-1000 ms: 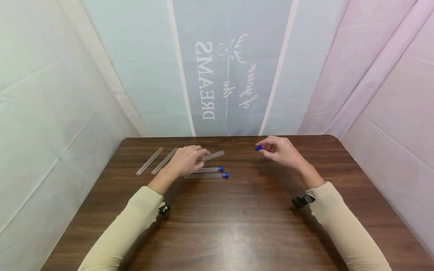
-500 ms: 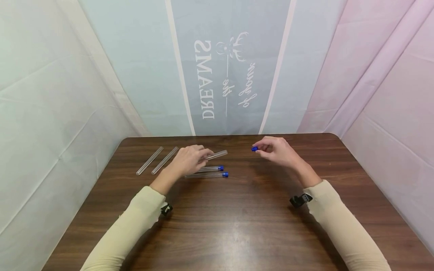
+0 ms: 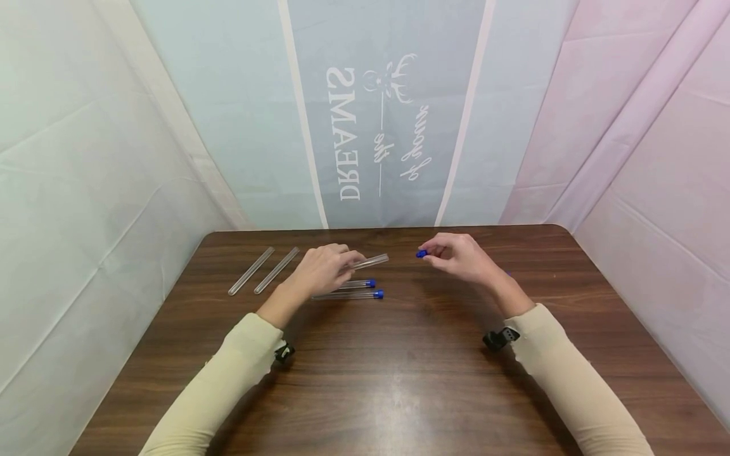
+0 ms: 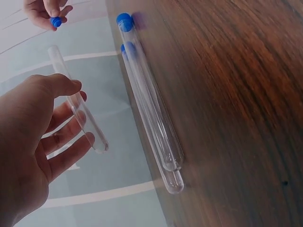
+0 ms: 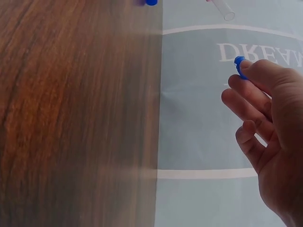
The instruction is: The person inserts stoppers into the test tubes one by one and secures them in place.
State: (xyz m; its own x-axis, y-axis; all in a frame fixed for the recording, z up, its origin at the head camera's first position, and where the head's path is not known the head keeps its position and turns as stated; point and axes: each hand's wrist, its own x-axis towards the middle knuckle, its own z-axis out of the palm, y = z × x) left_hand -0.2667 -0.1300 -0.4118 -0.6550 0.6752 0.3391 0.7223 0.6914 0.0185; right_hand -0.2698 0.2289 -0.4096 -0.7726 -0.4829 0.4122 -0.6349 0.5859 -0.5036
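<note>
Head view: I see the left hand (image 3: 324,269) pinch a clear tube (image 3: 373,260), mouth toward the right hand (image 3: 461,258), which pinches a blue cap (image 3: 421,254); two capped tubes (image 4: 150,94) lie beside the left hand, two more tubes (image 3: 251,271) left of it.

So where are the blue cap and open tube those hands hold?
Blue cap (image 4: 56,21): left wrist view, middle of its body.
Open tube (image 4: 90,119): left wrist view, lower half of its clear wall.

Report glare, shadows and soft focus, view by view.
Head: a glare patch on the table, dark shadows beside the sleeves; left wrist: bright streaks on the capped tubes, the held tube faint against the pale backdrop; right wrist: grain smeared near the table's edge.
</note>
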